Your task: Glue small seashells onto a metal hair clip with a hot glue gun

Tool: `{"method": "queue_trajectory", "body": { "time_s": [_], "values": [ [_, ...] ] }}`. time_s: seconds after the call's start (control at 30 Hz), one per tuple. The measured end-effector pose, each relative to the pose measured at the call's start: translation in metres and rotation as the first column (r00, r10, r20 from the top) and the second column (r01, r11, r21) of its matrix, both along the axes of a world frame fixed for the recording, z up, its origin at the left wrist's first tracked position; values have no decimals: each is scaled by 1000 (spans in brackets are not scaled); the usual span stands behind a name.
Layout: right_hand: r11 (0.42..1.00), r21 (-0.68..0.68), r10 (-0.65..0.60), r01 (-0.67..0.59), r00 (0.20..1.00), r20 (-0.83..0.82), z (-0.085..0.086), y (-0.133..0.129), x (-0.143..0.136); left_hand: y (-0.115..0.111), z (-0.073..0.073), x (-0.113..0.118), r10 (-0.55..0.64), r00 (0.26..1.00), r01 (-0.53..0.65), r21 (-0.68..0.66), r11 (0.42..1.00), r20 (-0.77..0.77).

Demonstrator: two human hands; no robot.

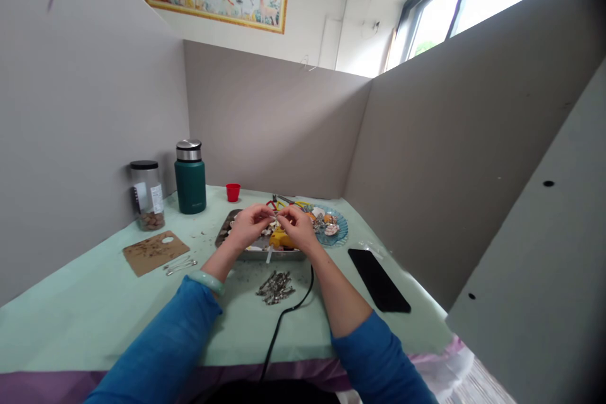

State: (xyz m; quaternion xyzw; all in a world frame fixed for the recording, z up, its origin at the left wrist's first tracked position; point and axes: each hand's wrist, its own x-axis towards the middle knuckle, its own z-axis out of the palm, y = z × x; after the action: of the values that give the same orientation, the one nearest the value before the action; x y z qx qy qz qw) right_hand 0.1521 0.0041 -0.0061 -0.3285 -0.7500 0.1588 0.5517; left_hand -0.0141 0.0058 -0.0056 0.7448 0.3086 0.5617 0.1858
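Observation:
My left hand (250, 226) and my right hand (298, 227) meet above a metal tray (274, 255). The fingertips of both are pinched together around something small and whitish, too small to name. Under the hands, the tray holds pale shell-like pieces and a yellow tool (283, 240) that looks like a glue gun, partly hidden by my right hand. Just right of the tray, a blue plate (341, 235) carries shells (331, 228). A heap of small metal clips (275, 288) lies in front of the tray, between my forearms.
At left stand a clear jar (148, 192) and a green thermos (190, 180). Nearby lie brown cardboard (154, 252) and large safety pins (180, 264). Behind are a red cup (233, 192) and pliers (303, 204). A black cord (279, 322) crosses the front; a black phone (379, 281) lies right.

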Motion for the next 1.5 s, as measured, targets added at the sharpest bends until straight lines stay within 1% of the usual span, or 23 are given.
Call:
{"method": "queue_trajectory", "body": {
  "time_s": [0.23, 0.43, 0.57, 0.7, 1.0, 1.13, 1.3, 1.5],
  "values": [
    [1000, 5, 23, -22, 1000, -19, 0, 0, 0, 0, -1, 1, -26, 999, 28, -50, 998, 34],
    [999, -40, 22, -24, 999, -38, 0, 0, 1, -1, -1, 2, -48, 997, 52, -69, 996, 53],
    [997, -59, 47, -50, 998, -46, 0, -1, 2, -3, 0, 2, -40, 998, 44, -89, 995, 54],
    [996, -72, 49, -51, 998, -36, 0, 0, 2, -3, 1, 2, -41, 997, 47, -92, 995, 58],
    [992, -103, 70, -78, 995, -75, -1, -1, 1, -5, 2, 2, -7, 998, 13, -102, 995, 57],
    [993, -83, 80, -85, 995, -64, 0, -2, 1, -6, 2, 2, -6, 997, 16, -132, 991, 71],
    [998, -4, 58, -58, 998, -30, 3, -4, 2, -5, 1, 3, 1, 998, 8, -132, 991, 68],
    [995, 19, 97, -96, 995, -21, 2, -4, 2, -6, 3, 3, -2, 998, 12, -155, 988, 68]
  ]
}}
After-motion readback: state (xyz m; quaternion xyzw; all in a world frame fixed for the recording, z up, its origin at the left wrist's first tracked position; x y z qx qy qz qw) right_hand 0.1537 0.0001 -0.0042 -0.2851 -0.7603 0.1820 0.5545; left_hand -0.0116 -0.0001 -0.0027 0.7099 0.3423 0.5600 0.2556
